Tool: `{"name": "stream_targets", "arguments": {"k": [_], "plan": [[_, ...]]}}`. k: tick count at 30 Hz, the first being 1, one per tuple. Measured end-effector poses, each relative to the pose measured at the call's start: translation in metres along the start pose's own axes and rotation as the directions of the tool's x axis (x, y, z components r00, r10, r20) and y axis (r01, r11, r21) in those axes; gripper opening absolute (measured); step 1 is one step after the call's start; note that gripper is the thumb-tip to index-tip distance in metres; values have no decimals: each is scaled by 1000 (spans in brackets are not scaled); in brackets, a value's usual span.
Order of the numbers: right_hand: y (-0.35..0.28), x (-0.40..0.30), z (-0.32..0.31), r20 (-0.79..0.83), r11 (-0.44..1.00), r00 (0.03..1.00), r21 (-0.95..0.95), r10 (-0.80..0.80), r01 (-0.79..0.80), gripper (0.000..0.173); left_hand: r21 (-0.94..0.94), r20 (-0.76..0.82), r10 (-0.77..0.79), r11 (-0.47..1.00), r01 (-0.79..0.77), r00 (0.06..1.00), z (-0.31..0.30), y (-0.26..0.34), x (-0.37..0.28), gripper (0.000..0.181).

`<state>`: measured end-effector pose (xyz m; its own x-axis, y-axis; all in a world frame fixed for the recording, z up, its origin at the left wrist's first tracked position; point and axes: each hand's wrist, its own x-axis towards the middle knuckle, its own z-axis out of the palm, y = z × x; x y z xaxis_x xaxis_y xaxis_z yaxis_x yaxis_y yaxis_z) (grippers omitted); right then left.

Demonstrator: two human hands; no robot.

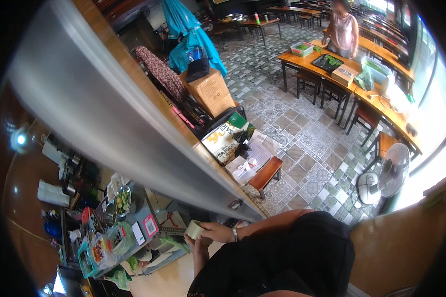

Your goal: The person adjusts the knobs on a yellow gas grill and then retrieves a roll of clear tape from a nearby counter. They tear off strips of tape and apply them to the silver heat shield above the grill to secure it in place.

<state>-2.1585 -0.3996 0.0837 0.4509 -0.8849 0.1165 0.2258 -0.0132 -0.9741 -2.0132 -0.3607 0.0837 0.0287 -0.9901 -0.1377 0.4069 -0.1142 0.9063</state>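
A wide roll of pale adhesive tape [195, 229] is held between both hands. My right hand [217, 232], with a watch at the wrist, grips its right side. My left hand [198, 247] holds it from below, fingers around its lower edge. Just left of the hands is a metal shelf unit, where a phone [138, 233] and a pink-framed printed code card [150, 225] lie near the edge. A metal bowl of sliced vegetables [123, 201] and a plastic container [120, 237] stand farther along it.
A large grey metallic panel [133, 111] slants close by on the left. Beyond it are a wooden bench [266, 172], cardboard boxes [208, 89] and a standing fan [393, 170]. Another person [343, 29] stands behind a wooden table [304, 59] with vegetables.
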Motion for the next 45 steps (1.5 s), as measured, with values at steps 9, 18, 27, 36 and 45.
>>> {"name": "stream_targets", "arguments": {"k": [9,18,27,36,45], "plan": [[-26,20,67,78,934,997,352,29,-54,28,472,125,285,825,-310,950,-32,87,-27,103],[-93,22,123,116,955,993,297,-34,-2,30,648,160,420,638,-416,893,-56,163,-59,104],[-103,14,147,273,859,962,490,13,-151,41,518,4,383,790,-329,924,-64,169,-82,101],[-103,-15,124,188,904,981,426,-43,-42,48,298,-33,220,933,-200,975,-32,157,-76,99],[-114,-34,86,164,870,977,491,-134,37,40,640,376,462,497,-586,803,2,159,-73,94]]}}
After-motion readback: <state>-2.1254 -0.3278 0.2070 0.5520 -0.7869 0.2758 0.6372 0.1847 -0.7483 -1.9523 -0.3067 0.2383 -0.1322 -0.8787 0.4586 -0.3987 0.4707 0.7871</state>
